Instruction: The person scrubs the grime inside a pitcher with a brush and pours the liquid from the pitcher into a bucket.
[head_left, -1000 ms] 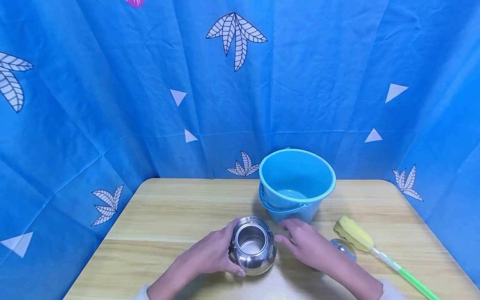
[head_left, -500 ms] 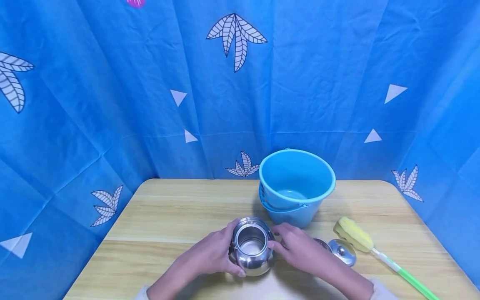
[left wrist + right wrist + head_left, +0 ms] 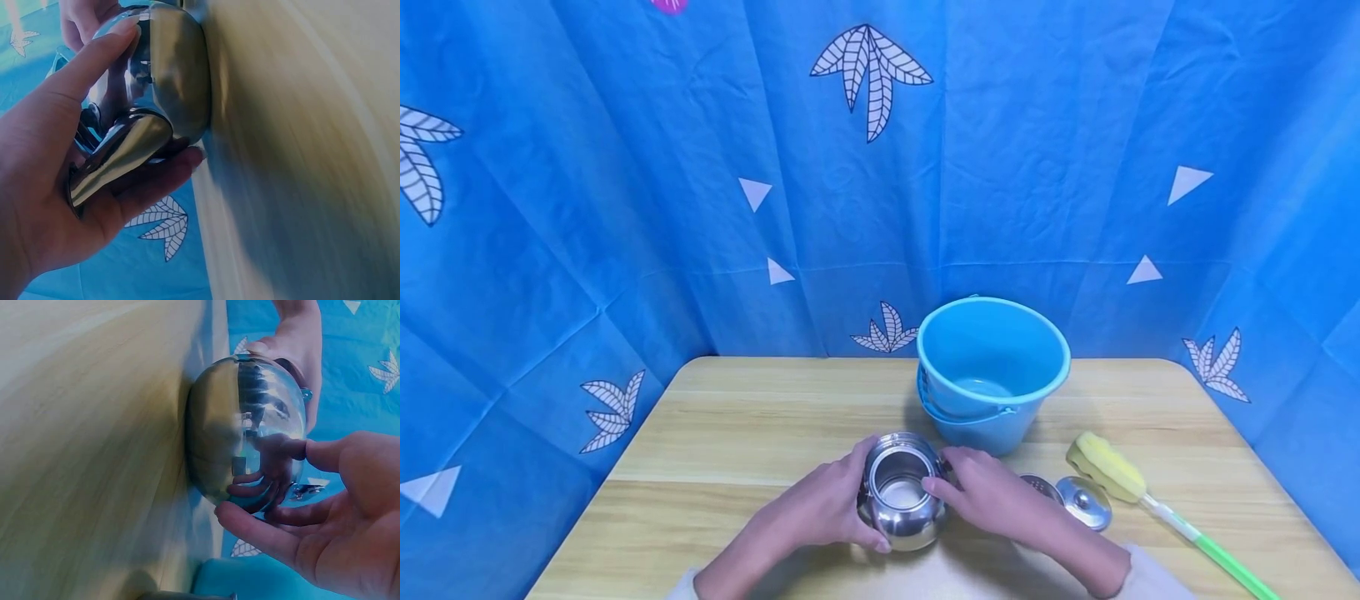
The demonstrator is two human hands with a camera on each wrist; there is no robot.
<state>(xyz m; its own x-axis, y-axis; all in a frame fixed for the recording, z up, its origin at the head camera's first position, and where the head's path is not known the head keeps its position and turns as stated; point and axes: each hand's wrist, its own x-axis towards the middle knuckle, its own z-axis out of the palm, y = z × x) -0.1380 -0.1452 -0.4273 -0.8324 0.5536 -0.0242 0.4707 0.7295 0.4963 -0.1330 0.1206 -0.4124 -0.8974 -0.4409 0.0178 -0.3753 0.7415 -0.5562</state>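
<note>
A shiny stainless steel teapot (image 3: 912, 531) stands lidless on the table, its round mouth facing up. My left hand (image 3: 829, 505) grips its left side; in the left wrist view the thumb and fingers go round the body and the short spout (image 3: 128, 153). On the opposite side my right hand (image 3: 988, 493) holds the teapot, thumb at the rim and fingers against the wall. The right wrist view shows the thumb and fingertips on the polished body (image 3: 215, 428). To the right lie the knobbed lid (image 3: 1084, 503) and a perforated steel strainer (image 3: 1042, 485), partly hidden by the right forearm.
Behind the teapot stands a light blue bucket (image 3: 992, 425) with its handle folded down. A yellow sponge brush (image 3: 1108, 468) with a green handle lies at the right of the wooden table (image 3: 760, 417). Blue patterned cloth (image 3: 1037, 167) hangs behind.
My right hand has moved left from beside the teapot onto its right side and rim. The lid and strainer have come into fuller view. The left hand keeps its hold.
</note>
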